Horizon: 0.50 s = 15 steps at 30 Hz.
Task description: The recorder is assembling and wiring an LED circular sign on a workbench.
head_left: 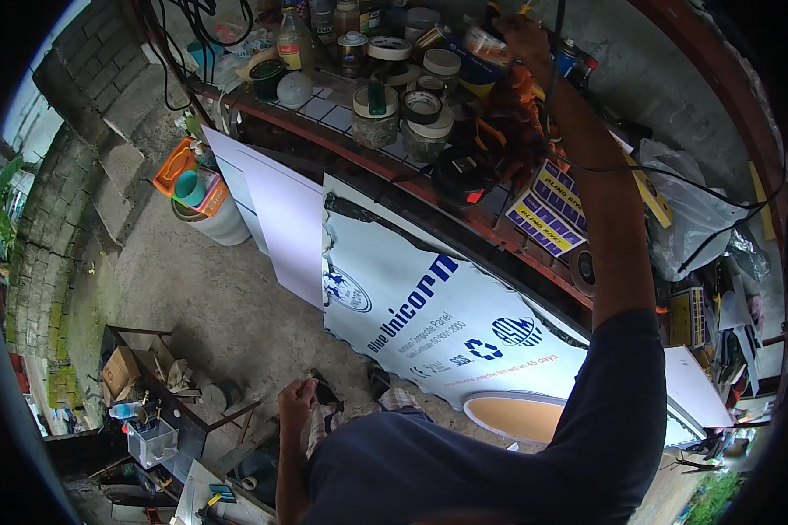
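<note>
My right hand (524, 42) reaches over the cluttered bench to its back, fingers curled beside a small yellow item (525, 8) at the top edge. What the fingers hold, if anything, is hidden. Just below that hand are a tub (486, 45) and a crumpled orange-brown cloth (515, 98). Low beside my body, my left hand (298, 398) is closed, away from the bench; I cannot make out anything in its fingers. A purple-and-yellow box (547, 208) lies at the bench's front, under my right forearm. Left of it sits a black tape measure (464, 173).
Jars (375, 114), tape rolls (422, 107) and bottles (294, 39) crowd the bench. A black cable (657, 169) crosses my right forearm. Printed white panels (411, 306) lean against the bench front. A bucket (223, 223) and a low rack (193, 407) stand on the floor at left.
</note>
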Motion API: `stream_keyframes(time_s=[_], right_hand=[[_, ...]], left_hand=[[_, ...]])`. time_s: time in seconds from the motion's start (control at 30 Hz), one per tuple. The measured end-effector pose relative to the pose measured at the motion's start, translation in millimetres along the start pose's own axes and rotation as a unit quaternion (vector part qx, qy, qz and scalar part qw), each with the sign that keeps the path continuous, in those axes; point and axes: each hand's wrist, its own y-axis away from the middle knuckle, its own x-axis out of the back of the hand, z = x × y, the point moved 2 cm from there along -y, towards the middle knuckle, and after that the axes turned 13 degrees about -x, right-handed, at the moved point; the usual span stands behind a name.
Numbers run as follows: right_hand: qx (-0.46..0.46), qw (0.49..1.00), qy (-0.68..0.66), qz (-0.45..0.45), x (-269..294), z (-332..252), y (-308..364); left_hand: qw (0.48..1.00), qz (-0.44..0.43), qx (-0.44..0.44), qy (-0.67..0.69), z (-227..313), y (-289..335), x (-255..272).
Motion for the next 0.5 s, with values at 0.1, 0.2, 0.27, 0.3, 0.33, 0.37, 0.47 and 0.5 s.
stream_keyframes(time_s=[0.1,0.2,0.27,0.3,0.33,0.37,0.47,0.5], right_hand=[[-0.074,0.991,0.109,-0.025,-2.9,-14.6,-18.4],[-0.095,0.977,0.192,0.015,-7.9,-27.8,-12.8],[-0.102,0.971,0.212,0.051,-22.0,-35.2,-11.5],[-0.098,0.970,0.211,0.071,-15.8,-8.2,-35.5],[-0.090,0.970,0.208,0.084,-14.8,8.8,-53.6],[-0.084,0.969,0.208,0.098,-7.6,29.8,-66.8],[-0.014,0.989,0.131,-0.069,-34.3,-44.8,-25.5],[-0.036,0.987,0.148,-0.049,-14.3,-5.6,-44.3]], left_hand=[[1.000,0.004,0.006,0.009,-1.7,-0.4,0.0],[1.000,0.010,0.014,0.015,-0.2,4.6,0.2],[0.999,0.018,0.027,0.017,-0.9,9.9,0.3],[1.000,0.000,0.014,0.021,-2.4,2.5,-1.8],[1.000,-0.013,0.008,0.024,-4.3,-2.5,-5.0],[0.999,-0.025,0.000,0.027,-8.0,-9.1,-8.3],[0.998,0.016,0.042,0.039,-14.7,21.8,1.6],[0.999,0.000,0.026,0.033,-11.1,12.1,-0.2]])
